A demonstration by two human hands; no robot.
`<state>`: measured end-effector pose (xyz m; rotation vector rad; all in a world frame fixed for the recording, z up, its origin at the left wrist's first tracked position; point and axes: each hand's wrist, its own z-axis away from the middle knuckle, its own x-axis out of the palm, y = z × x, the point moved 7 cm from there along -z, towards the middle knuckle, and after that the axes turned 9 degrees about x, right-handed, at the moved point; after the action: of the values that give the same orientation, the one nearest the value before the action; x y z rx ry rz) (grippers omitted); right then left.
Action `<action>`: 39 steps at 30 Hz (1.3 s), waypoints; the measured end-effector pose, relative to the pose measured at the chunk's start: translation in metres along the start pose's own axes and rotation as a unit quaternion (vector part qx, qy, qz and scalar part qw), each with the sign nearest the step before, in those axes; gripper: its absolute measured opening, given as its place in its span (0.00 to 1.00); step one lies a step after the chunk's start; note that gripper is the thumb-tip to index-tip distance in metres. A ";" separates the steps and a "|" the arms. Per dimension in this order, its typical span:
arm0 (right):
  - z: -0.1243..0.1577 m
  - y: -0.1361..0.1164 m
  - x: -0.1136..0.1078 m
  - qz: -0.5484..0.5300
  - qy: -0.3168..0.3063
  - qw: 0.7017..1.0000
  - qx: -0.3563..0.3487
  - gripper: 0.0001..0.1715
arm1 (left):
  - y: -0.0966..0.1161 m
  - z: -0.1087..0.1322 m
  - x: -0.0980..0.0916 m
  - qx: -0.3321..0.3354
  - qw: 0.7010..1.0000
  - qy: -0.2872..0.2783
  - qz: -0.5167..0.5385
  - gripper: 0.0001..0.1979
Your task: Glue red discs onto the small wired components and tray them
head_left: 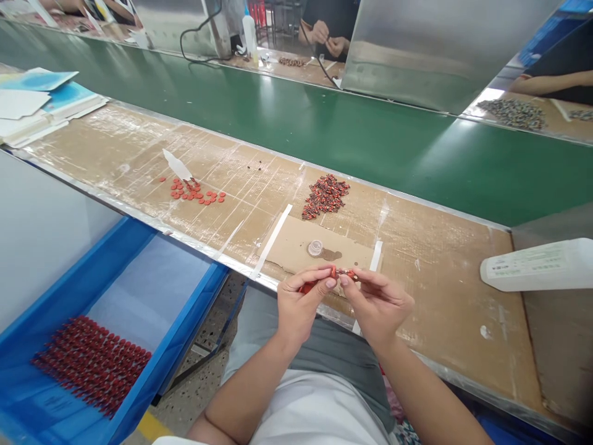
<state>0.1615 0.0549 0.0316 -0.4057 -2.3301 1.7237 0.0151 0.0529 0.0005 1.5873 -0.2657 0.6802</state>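
Note:
Above the table's front edge, my left hand [296, 303] pinches a small red disc [333, 272] between thumb and fingertips. More red shows inside its curled fingers, too hidden to name. My right hand [380, 306] is closed on a small red-and-black piece [351, 274], its tip pointing at the disc. The two parts meet or nearly meet; I cannot tell which. Just beyond my hands, a small clear cup [315, 248] stands on a taped cardboard sheet [290, 244] beside a wet-looking stain. A heap of similar red-and-black pieces [325, 196] lies behind it.
Loose red discs [185, 190] lie to the left around a white pointed strip [176, 164]. A blue bin [185, 309] at lower left holds rows of red pieces [95, 361]. At right lies a white bottle [537, 266]. Beyond runs a green belt [278, 102]; a co-worker's hands [328, 38] are opposite.

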 end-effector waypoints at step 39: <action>0.025 -0.027 -0.015 0.292 -0.201 0.912 -0.207 0.21 | -0.034 -0.001 0.020 -0.281 0.912 -0.038 0.297 0.24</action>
<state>0.1648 0.0198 0.0496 -0.9928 -3.1323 1.6302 0.0492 0.0631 -0.0167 0.9659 -0.9432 0.9041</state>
